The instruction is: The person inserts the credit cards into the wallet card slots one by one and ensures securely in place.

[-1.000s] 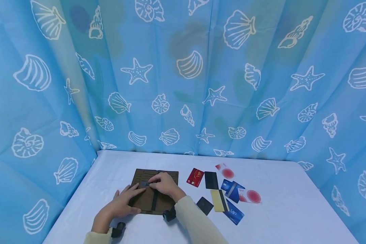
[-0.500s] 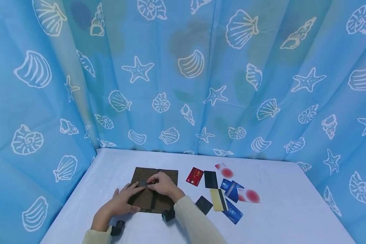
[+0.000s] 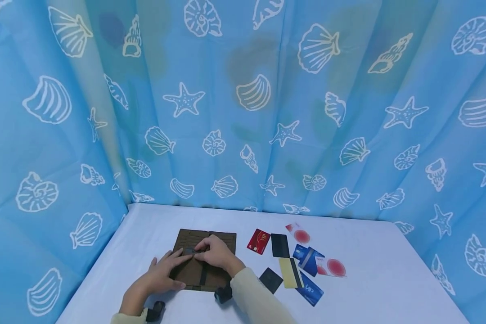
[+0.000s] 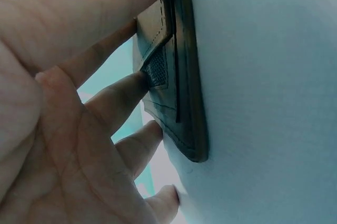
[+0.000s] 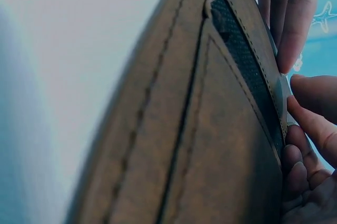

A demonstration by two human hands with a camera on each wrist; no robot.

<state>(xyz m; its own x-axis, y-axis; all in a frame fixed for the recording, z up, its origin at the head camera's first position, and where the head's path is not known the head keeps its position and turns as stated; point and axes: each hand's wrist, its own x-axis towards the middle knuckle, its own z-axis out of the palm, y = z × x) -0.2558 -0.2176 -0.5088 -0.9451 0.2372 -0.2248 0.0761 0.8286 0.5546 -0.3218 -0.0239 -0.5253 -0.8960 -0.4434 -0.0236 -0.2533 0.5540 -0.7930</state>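
A brown wallet (image 3: 215,274) lies spread open on the white table, with a dark strap down its middle. My left hand (image 3: 159,274) rests along its left side, fingers extended and spread; the left wrist view shows these fingertips at the wallet's edge. With thumb and index finger, my right hand (image 3: 218,255) pinches a greyish card (image 3: 189,251) at a slot on the left half. Only a narrow part of the card shows. Seen from the right wrist, the card's edge (image 5: 283,98) stands just above the stitched leather, close to the left fingers (image 5: 291,29).
Right of the wallet lie a red VIP card (image 3: 258,241), two black cards (image 3: 280,245), a yellow card (image 3: 290,272), blue cards (image 3: 311,290) and two white-and-red cards (image 3: 331,267), some overlapping. A blue shell-patterned curtain (image 3: 227,112) hangs behind the table.
My right fingertips have moved slightly toward me and left with the card, and less of it shows above the slot. My left hand stays in place; the head view has tilted slightly.
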